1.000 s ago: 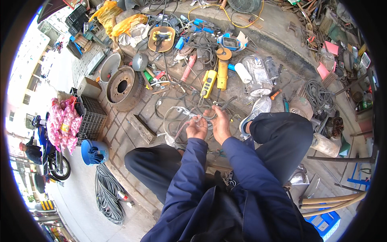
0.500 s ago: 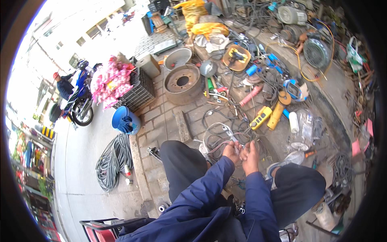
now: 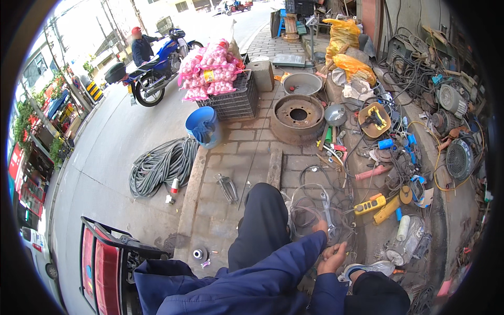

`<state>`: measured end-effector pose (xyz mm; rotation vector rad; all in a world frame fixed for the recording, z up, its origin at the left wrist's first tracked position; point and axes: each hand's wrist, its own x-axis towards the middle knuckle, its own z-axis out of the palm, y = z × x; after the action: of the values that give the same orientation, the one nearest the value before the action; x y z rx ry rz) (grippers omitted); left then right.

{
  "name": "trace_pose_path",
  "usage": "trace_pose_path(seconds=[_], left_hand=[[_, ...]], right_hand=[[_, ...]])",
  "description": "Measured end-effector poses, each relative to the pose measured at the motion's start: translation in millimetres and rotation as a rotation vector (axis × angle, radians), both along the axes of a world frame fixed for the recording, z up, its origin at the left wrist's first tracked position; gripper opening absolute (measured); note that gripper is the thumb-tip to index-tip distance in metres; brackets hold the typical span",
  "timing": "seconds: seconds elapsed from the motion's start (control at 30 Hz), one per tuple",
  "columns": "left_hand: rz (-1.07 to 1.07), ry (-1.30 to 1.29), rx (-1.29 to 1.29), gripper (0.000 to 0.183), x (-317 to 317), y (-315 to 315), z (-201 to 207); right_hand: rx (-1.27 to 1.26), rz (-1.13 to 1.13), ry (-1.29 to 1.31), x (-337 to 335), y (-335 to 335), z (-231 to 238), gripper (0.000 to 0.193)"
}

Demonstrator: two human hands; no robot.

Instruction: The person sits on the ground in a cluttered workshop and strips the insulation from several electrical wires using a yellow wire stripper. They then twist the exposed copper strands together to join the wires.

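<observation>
My left hand (image 3: 319, 227) is beside a long silver wrench-like tool (image 3: 326, 207), near its lower end. Its fingers are blurred and partly hidden, so whether it grips the tool does not show. Just below and to the right, my right hand (image 3: 333, 257) is closed, thumb against curled fingers; anything pinched there is too small to make out. Loops of thin cable (image 3: 302, 210) lie around the tool on the paving. A yellow pendant control box (image 3: 369, 205) rests to the right of the hands, next to a yellow angle grinder (image 3: 387, 210).
A rusty wheel rim (image 3: 298, 118), a grey basin (image 3: 302, 84) and a tan bowl (image 3: 374, 119) stand ahead. To the left are a blue bucket (image 3: 205, 127), coiled hose (image 3: 163, 167), a crate (image 3: 231, 102) and a red machine (image 3: 105, 268). A person stands by a motorcycle (image 3: 157, 73).
The view has swung left, so the scene sits further right. My hands, close together before, are now apart, the left one higher beside the silver tool.
</observation>
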<state>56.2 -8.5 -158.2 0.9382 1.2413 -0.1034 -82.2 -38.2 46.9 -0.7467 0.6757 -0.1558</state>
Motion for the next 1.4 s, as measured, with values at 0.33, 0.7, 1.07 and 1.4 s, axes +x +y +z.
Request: trace_pose_path(seconds=[0.33,0.7,1.07,1.4], left_hand=[[-0.051,0.282,0.142,0.048,13,-1,-12],[-0.138,-0.522,-0.414,0.026,113,168,56],[-0.434,-0.599,-0.332,0.025,115,133,183],[-1.089,-0.685,-0.023,0.014,51,107,284]], right_hand=[[-0.182,0.123,-0.021,-43,6,54,0.046],[-0.339,0.094,0.088,-99,-65,124,0.049],[-0.548,0.234,0.143,-87,-66,132,0.031],[-1.046,0.365,-0.058,-8,-110,274,0.03]])
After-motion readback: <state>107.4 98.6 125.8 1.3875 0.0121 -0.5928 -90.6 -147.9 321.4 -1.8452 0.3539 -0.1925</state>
